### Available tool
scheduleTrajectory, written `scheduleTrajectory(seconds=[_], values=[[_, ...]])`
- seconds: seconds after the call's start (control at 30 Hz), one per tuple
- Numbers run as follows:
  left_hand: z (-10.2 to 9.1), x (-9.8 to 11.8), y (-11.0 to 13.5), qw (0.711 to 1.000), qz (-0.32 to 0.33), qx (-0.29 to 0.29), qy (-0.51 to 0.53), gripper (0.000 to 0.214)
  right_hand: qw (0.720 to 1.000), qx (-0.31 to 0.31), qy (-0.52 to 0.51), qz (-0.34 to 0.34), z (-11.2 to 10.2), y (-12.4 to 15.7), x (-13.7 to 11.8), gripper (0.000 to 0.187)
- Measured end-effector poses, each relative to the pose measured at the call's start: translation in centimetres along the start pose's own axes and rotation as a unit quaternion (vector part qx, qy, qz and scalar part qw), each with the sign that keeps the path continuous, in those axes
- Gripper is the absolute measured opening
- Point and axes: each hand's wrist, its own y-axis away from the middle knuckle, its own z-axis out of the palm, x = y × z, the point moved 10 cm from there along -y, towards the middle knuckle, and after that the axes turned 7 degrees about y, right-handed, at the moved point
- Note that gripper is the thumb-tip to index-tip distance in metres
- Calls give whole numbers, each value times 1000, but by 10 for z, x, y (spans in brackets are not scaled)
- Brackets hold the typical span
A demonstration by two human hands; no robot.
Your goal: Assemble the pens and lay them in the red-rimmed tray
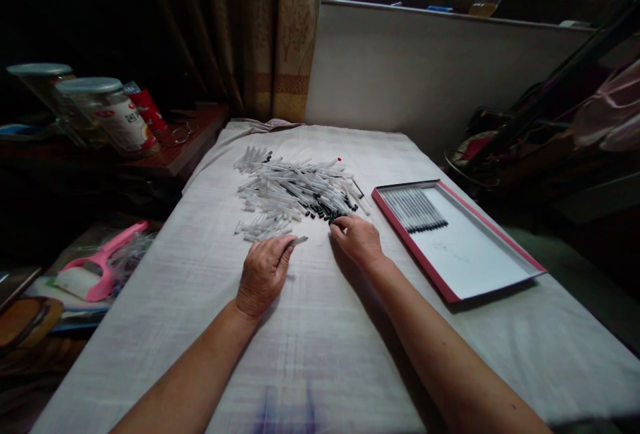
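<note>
Between the thumb and fingers of my left hand (265, 271) is a pen (300, 241), its narrow dark-tipped end pointing right. My right hand (357, 237) has its fingertips pinched at the near right edge of a pile of small black pen parts (325, 207); whatever is between them is too small to make out. Beyond both hands lies a heap of whitish translucent pen barrels (280, 184), some with dark refills showing. To the right, a shallow red-edged box (480, 261) holds a neat row of pens (415, 209) with black ends toward me.
A white cloth (300, 354) covers the table. A single red piece (339, 159) lies behind the heap. On a side table at left stand lidded jars (117, 117) and glasses (184, 131). Below it is a pink tape dispenser-like object (103, 267). A curtain (280, 34) hangs behind.
</note>
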Motion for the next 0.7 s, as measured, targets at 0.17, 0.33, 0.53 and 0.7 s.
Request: scheduleTrajectory(seconds=[0.17, 0.33, 0.53, 0.7], values=[[3, -5, 1, 1000, -9, -9, -4, 21, 997, -14, 81, -5, 5, -4, -8, 25], [9, -5, 2, 999, -10, -34, 3, 22, 994, -33, 101, -6, 9, -6, -11, 27], [9, -2, 2, 999, -4, -37, 1, 21, 995, -8, -95, 7, 5, -1, -3, 21], [10, 4, 2, 999, 13, -47, -3, 20, 812, -108, -566, 95, 28, 30, 10, 23]])
